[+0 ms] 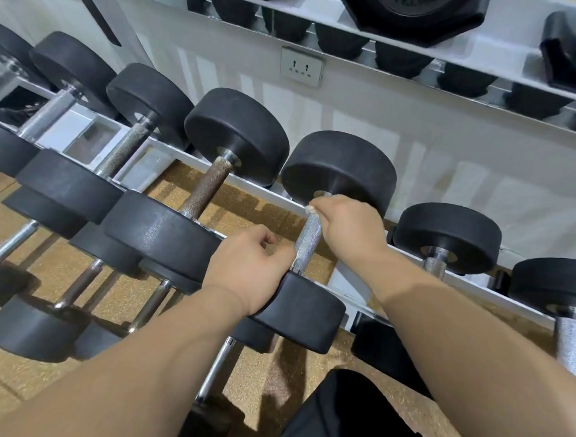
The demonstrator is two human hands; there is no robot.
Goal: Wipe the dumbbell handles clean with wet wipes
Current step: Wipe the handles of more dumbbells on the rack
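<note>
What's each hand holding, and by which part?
Right hand grips the wipe around the dumbbell handle at its far end. Left hand rests against the near head, fingers curled; a grip cannot be told.

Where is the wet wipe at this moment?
Head view, centre: the right hand holds the wet wipe at the far end of a dumbbell handle, beside the rear black weight.

two hands, one wipe, one socket

White wall socket on pale panelled wall, speckled tan floor beneath white rack
</note>
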